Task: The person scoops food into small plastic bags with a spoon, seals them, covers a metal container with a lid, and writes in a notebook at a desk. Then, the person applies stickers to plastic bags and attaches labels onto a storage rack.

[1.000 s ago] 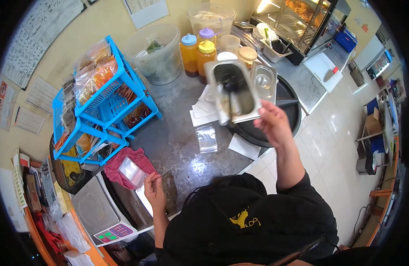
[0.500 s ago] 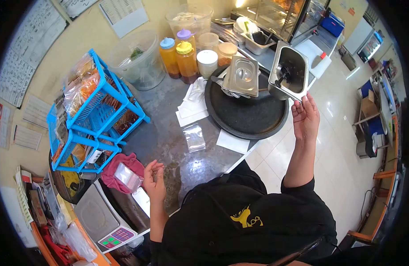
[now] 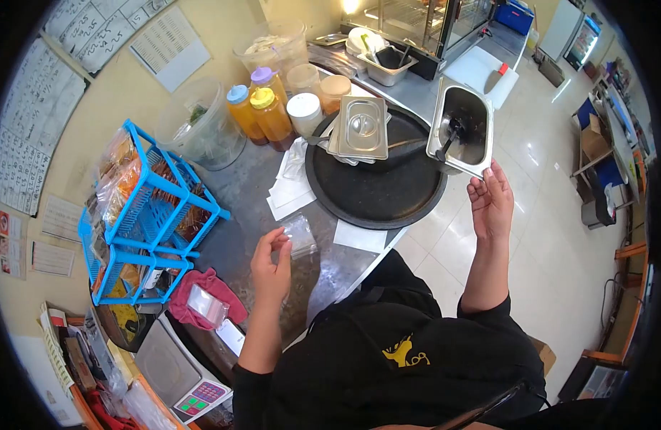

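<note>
My right hand (image 3: pixel 492 204) pinches the near rim of a deep steel food pan (image 3: pixel 479 150), which is tilted so that its inside faces me. A dark-handled utensil (image 3: pixel 452 136) lies in the pan, in a little dark residue. My left hand (image 3: pixel 272 266) is over the counter with its fingers loosely bent and apart, and I see nothing in it. Its fingertips are close to a small clear plastic bag (image 3: pixel 300 236); whether they touch it I cannot tell. Steel lids (image 3: pixel 363 127) are stacked on a round black tray (image 3: pixel 373 197) between the hands.
Squeeze bottles (image 3: pixel 274 118), tubs and large clear buckets (image 3: pixel 201 132) line the wall. A blue basket rack (image 3: pixel 148 215) with packets stands left. Below it are a red cloth (image 3: pixel 234 301) and a scale (image 3: pixel 173 369). White papers (image 3: pixel 291 190) lie by the tray. The counter edge borders the tiled floor (image 3: pixel 545 215).
My left hand has moved up and right, toward the small plastic bag. My right hand still grips the pan, which has turned slightly. The whole view has shifted a little.
</note>
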Available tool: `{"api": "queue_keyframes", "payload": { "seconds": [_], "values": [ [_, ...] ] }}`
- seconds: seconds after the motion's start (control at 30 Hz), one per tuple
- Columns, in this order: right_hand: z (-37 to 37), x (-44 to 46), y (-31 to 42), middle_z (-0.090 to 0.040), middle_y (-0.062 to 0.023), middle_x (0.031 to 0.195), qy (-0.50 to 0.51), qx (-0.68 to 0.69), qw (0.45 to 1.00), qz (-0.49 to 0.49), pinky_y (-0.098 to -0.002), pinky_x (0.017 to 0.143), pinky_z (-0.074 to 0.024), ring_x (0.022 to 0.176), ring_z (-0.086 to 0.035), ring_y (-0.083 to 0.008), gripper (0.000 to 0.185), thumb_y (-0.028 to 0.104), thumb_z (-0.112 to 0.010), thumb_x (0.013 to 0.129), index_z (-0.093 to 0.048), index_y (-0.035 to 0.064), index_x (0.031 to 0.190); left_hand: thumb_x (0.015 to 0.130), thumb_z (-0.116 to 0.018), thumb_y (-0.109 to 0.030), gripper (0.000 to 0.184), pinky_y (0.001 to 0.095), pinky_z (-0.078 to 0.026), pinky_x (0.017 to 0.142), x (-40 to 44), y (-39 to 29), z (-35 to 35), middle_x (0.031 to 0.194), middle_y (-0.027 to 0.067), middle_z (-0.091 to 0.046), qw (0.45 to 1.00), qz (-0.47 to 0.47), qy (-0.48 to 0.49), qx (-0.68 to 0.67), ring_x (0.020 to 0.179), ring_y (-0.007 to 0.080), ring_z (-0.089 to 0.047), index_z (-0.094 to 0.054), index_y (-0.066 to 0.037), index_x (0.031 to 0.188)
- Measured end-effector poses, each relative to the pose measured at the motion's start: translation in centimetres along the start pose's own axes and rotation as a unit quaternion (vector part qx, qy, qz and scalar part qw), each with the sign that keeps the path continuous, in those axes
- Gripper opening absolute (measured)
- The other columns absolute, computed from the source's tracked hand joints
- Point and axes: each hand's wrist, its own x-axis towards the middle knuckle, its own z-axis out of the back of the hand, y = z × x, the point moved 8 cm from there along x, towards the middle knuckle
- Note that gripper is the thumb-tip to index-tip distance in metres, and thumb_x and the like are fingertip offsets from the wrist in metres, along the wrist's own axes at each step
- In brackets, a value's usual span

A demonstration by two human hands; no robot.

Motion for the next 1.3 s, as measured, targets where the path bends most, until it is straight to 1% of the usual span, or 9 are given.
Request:
{"api": "queue_keyframes", "payload": {
  "seconds": [0.17,0.27,0.37,0.47,0.5,0.6,0.97,1.17,1.3],
  "values": [
    [1.2,2.5,0.2,-0.063,-0.0035,0.093,0.007,-0.011,1.000,-0.017,-0.0232,0.070,-0.0531,0.076,-0.063,-0.0094,0.034,0.013,-0.054,0.093,-0.047,0.0008,0.124,0.085,-0.063,-0.012,0.024,0.0316,-0.048,0.076,5.1,-1.6,-6.0,0.090,0.0093,-0.063,0.998,-0.010,-0.005,0.057,0.080,0.0216,-0.061,-0.060,-0.005,0.108],
    [1.9,5.1,-0.1,-0.063,-0.0034,0.094,0.035,-0.004,0.999,-0.029,-0.0231,0.070,-0.0532,0.075,-0.063,-0.0094,0.032,0.013,-0.054,0.094,-0.048,0.0018,0.123,0.084,-0.065,-0.018,0.029,0.0345,-0.048,0.078,9.2,-4.2,-10.0,0.095,0.0102,-0.063,0.992,-0.019,0.006,0.128,0.087,0.0256,-0.060,-0.059,-0.004,0.109],
    [1.7,8.5,-0.1,-0.063,-0.0043,0.099,0.077,0.007,0.996,-0.041,-0.0242,0.071,-0.0532,0.074,-0.064,-0.0101,0.035,0.014,-0.054,0.093,-0.046,-0.0004,0.124,0.082,-0.067,-0.029,0.041,0.0388,-0.046,0.083,13.6,-5.8,-14.1,0.102,0.0123,-0.062,0.967,-0.101,-0.018,0.233,0.098,0.0290,-0.057,-0.058,-0.002,0.111],
    [2.0,12.2,-0.3,-0.064,-0.0042,0.099,0.102,-0.001,0.992,-0.072,-0.0243,0.070,-0.0535,0.074,-0.064,-0.0103,0.034,0.014,-0.054,0.093,-0.046,0.0001,0.123,0.078,-0.068,-0.039,0.054,0.0432,-0.044,0.088,17.6,-4.7,-18.2,0.109,0.0145,-0.060,0.934,-0.061,0.017,0.352,0.106,0.0318,-0.052,-0.056,0.000,0.114],
    [1.8,13.1,-0.1,-0.063,-0.0044,0.100,0.105,-0.005,0.991,-0.082,-0.0243,0.070,-0.0537,0.074,-0.064,-0.0104,0.034,0.014,-0.055,0.093,-0.046,0.0005,0.123,0.075,-0.068,-0.046,0.056,0.0463,-0.042,0.090,18.7,-4.1,-19.0,0.109,0.0152,-0.060,0.924,0.004,0.038,0.381,0.109,0.0336,-0.051,-0.062,-0.004,0.110],
    [2.3,15.5,-0.1,-0.063,-0.0048,0.100,0.132,0.001,0.986,-0.100,-0.0244,0.070,-0.0537,0.074,-0.064,-0.0105,0.035,0.015,-0.057,0.092,-0.047,0.0005,0.122,0.074,-0.069,-0.047,0.053,0.0493,-0.041,0.089,20.8,-3.9,-20.3,0.108,0.0136,-0.060,0.876,0.083,0.101,0.464,0.109,0.0312,-0.050,-0.064,-0.005,0.106],
    [1.0,22.6,-2.0,-0.063,-0.0047,0.098,0.207,0.002,0.965,-0.163,-0.0235,0.072,-0.0527,0.074,-0.064,-0.0095,0.035,0.014,-0.055,0.093,-0.046,-0.0001,0.123,0.075,-0.067,-0.052,0.049,0.0521,-0.036,0.092,21.5,-2.9,-20.5,0.110,0.0127,-0.060,0.831,0.226,0.098,0.498,0.112,0.0323,-0.050,-0.069,-0.008,0.095],
    [-0.9,23.9,-3.1,-0.063,-0.0045,0.096,0.229,0.013,0.955,-0.187,-0.0230,0.071,-0.0532,0.073,-0.064,-0.0095,0.035,0.012,-0.054,0.093,-0.045,-0.0014,0.124,0.076,-0.068,-0.046,0.041,0.0504,-0.032,0.090,21.6,-1.7,-20.2,0.105,0.0127,-0.064,0.877,0.257,0.130,0.385,0.108,0.0312,-0.054,-0.067,-0.010,0.096],
    [-0.6,24.2,-4.2,-0.063,-0.0050,0.096,0.229,0.017,0.952,-0.202,-0.0230,0.070,-0.0537,0.073,-0.065,-0.0100,0.034,0.012,-0.053,0.093,-0.045,-0.0016,0.124,0.076,-0.071,-0.038,0.038,0.0444,-0.029,0.086,21.6,-2.8,-19.9,0.087,0.0102,-0.067,0.921,0.221,0.095,0.306,0.090,0.0276,-0.062,-0.061,-0.009,0.098]
  ]
}}
